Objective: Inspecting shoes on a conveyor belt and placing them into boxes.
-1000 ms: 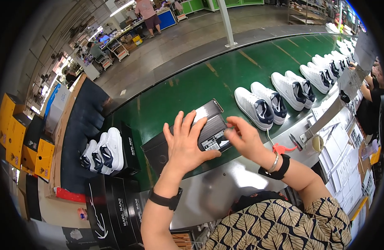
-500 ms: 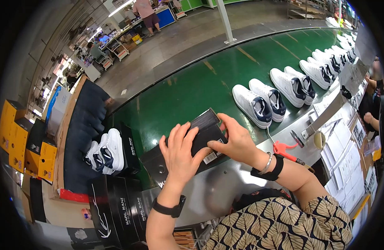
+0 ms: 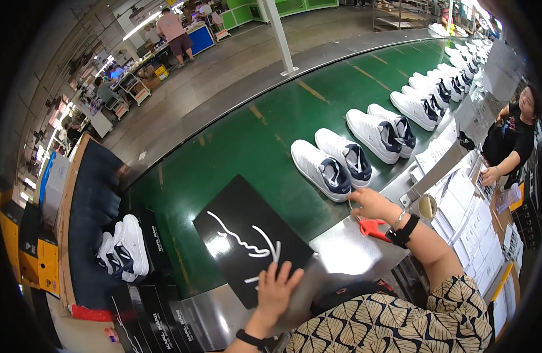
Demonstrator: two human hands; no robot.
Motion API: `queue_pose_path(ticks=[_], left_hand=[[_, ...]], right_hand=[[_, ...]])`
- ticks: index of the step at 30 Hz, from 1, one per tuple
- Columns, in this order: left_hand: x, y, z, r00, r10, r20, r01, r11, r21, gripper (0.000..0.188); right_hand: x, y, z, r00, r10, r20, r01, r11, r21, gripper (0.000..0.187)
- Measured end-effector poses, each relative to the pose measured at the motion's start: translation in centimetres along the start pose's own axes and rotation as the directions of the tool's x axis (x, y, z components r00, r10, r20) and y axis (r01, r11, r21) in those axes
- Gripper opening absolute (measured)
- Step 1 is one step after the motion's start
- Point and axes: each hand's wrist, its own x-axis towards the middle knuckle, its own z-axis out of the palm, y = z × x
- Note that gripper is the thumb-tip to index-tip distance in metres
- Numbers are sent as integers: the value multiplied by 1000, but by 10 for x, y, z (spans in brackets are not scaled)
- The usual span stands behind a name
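A closed black shoebox [image 3: 241, 220] with a white script line on its lid lies at the near edge of the green conveyor belt. My left hand [image 3: 275, 288] rests on the lid's near end with its fingers spread. Extended toward the heel of the nearest pair of white and navy sneakers [image 3: 327, 167], my right hand [image 3: 376, 206] has its fingers apart, and I see nothing held in it. Whether its fingertips touch the heel is unclear. Just below that hand, a red tool [image 3: 372, 228] lies on the metal ledge [image 3: 347, 250], partly hidden by my forearm.
More sneaker pairs [image 3: 380, 135] line the belt [image 3: 224, 159]. Sneakers [image 3: 132, 247] and black shoeboxes [image 3: 159, 320] stand at left, beside yellow boxes [image 3: 48, 267]. Papers [image 3: 459, 206] and a tape roll [image 3: 427, 206] lie at right, near a co-worker [image 3: 512, 141].
The shoebox has gone from standing between both hands to lying flat, lid up. My left hand moved down onto its lid; my right hand left it and moved right. The view shifted.
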Motion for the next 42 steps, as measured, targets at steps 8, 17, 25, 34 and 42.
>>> queue_pose_path(ticks=[8,17,25,34,42], left_hand=[[28,-89,7,928,-367,-65,370,883,288,39],[-33,-94,-23,815,-554,-169,572,815,89,37],[-176,-92,-113,455,-755,-472,883,316,346,36],[-260,-46,-161,38,-769,-638,900,-251,355,56],[-314,-33,-168,-56,-808,-586,907,-286,308,73]], right_hand=[[63,12,-6,993,115,-20,-113,901,-419,42],[113,70,11,990,36,137,-1,968,-249,27],[144,-93,-52,999,-14,-33,22,959,281,29],[155,-267,6,798,-490,-351,486,868,-106,25],[145,-314,79,711,-643,-286,605,766,-217,27]])
